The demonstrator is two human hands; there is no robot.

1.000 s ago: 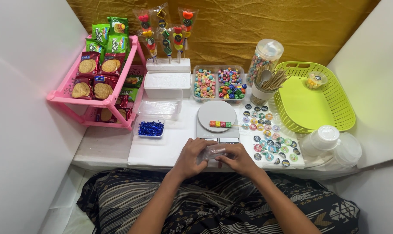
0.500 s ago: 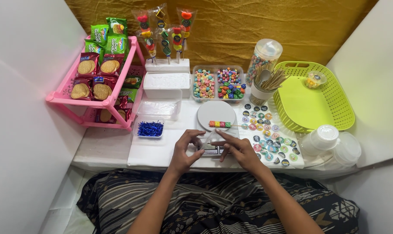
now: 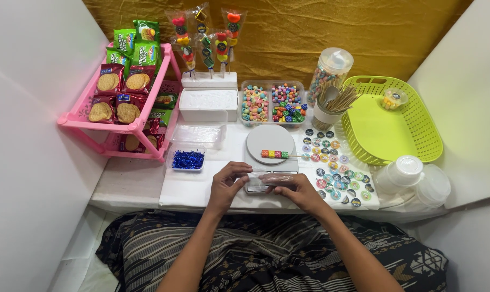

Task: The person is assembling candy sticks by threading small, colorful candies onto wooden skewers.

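1. You are working both hands together at the near edge of the white table (image 3: pixel 137 186). Your left hand (image 3: pixel 227 186) is pinching one end of a clear plastic wrapper (image 3: pixel 266 178), fingers curled narrow on it.
2. Your right hand (image 3: pixel 299 190) is gripping the other end of the same wrapper, thumb on top, so the wrapper is stretching between your two hands, just above the front of the small scale (image 3: pixel 270 157).
3. Just beyond your fingertips, a candy skewer (image 3: pixel 277 154) with coloured cubes is lying flat across the round scale plate, untouched.
4. Left of your left hand, a small tray of blue twist ties (image 3: pixel 188 159) is sitting near. Right of your right hand, round stickers (image 3: pixel 334 167) are spreading over a sheet.
5. Further off, two candy tubs (image 3: pixel 272 103), a cup of bare sticks (image 3: pixel 334 103), a green basket (image 3: pixel 385 127) and a pink rack of snack packs (image 3: pixel 121 103) are standing along the back.
6. Judging by this, you are opening the wrapper. The next move probably calls for a wide mouth held steady and the skewer slid in lengthwise.
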